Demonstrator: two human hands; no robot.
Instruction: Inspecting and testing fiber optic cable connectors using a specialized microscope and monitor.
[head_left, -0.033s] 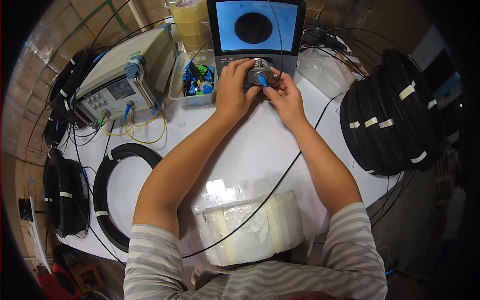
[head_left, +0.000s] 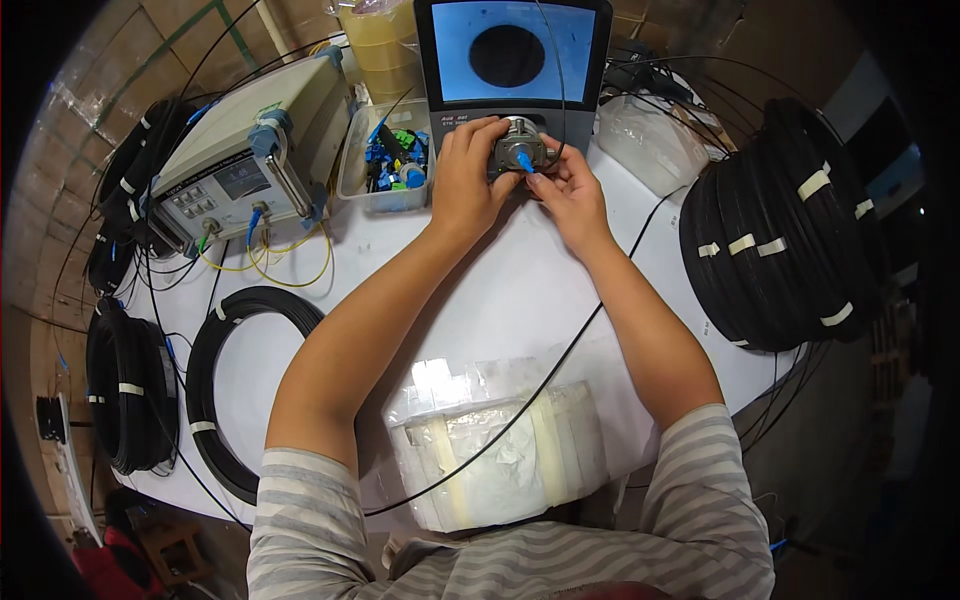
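A dark inspection monitor [head_left: 512, 55] stands at the far side of the white table [head_left: 480, 300]; its blue screen displays a dark disc. At its base sits a round grey metal probe [head_left: 518, 147]. My left hand [head_left: 468, 178] is wrapped around the probe's left side. My right hand [head_left: 572, 195] pinches a blue connector [head_left: 525, 162] that is seated in the probe's face. A thin black cable [head_left: 560, 360] runs from the connector back across the table toward my body.
A beige test instrument [head_left: 250, 150] with yellow leads [head_left: 275, 268] stands at the left. Beside it is a clear box of blue connectors [head_left: 390, 165]. Black cable coils lie on the table [head_left: 240, 380], at the left edge [head_left: 125, 400] and stacked at the right [head_left: 780, 230]. A plastic-wrapped bundle [head_left: 500, 455] lies near me.
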